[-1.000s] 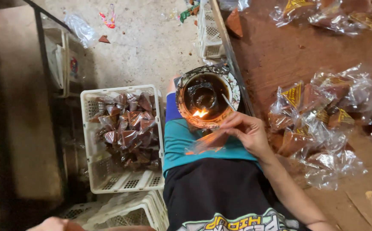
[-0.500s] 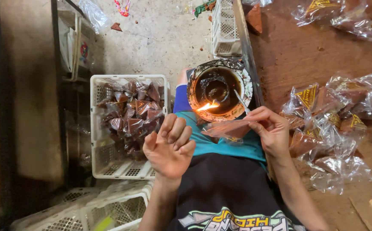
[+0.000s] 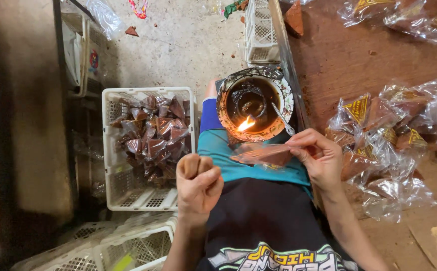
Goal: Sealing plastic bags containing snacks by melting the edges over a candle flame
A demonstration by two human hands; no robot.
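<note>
At mid-frame the right hand (image 3: 319, 158) pinches a clear plastic packet (image 3: 263, 154) just below the flame bowl (image 3: 253, 104); the left hand (image 3: 198, 183) is curled shut, empty

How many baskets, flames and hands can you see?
White baskets: 4, namely full basket, far basket, two near baskets and
Flames: 1, flame in round dish
Hands: 2, left hand, right hand holding clear packet
Total: 7
</note>
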